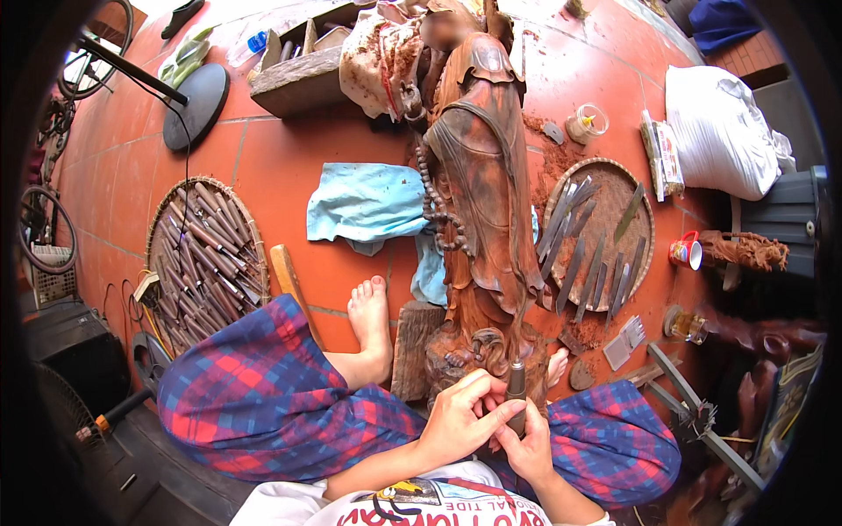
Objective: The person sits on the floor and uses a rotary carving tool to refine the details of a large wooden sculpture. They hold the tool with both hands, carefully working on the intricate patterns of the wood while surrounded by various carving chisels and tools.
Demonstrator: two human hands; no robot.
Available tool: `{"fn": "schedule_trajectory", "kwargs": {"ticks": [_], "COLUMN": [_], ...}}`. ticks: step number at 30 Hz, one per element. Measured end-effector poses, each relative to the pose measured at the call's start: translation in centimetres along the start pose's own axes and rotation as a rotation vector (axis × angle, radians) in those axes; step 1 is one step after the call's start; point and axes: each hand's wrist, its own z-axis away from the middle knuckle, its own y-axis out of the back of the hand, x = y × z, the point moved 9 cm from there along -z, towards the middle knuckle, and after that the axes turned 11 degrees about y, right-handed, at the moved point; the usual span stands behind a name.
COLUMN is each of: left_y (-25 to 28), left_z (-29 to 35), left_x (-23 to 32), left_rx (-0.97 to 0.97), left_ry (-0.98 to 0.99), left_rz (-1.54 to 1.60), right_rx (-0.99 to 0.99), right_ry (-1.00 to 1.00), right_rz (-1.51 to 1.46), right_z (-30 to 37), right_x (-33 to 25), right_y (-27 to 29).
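Note:
Both my hands meet at the base end of a large carved wooden statue [481, 175] lying lengthwise before me. My right hand [529, 445] is closed round a dark grey, cylindrical rotary tool handpiece [517, 386], its narrow end pointing away at the carving. From the left, my left hand [465, 416] closes on the same handpiece, its thumb across the lower part; some fingertips are hidden. The carved base [456, 355] lies just beyond my hands. A string of carved beads [423, 175] runs along the statue's left side.
Left on the tiled floor, a round basket [261, 254] holds many wooden-handled chisels. A blue cloth [364, 202] lies beside the statue. Right, a flat basket [645, 223] holds several files, near a red mug [684, 252] and a white sack [715, 131]. A wooden block [412, 351] abuts the base.

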Motion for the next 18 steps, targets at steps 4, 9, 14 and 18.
{"fn": "schedule_trajectory", "kwargs": {"ticks": [4, 9, 14, 18], "left_y": [-0.1, 0.1, 0.3, 0.3], "left_z": [-0.2, -0.5, -0.5, -0.6], "left_x": [-0.1, -0.7, 0.1, -0.2], "left_rx": [0.001, 0.007, 0.019, 0.009], "left_ry": [-0.030, 0.042, 0.013, 0.042], "left_rz": [-0.013, -0.018, -0.055, -0.031], "right_rx": [0.012, 0.009, 0.029, 0.034], "right_ry": [-0.022, 0.033, 0.099, 0.065], "right_rz": [0.006, 0.147, 0.192, 0.137], "right_z": [-0.1, -0.6, -0.5, -0.7], "right_x": [0.6, -0.4, -0.6, -0.3], "right_y": [0.2, 0.0, 0.0, -0.1]}}
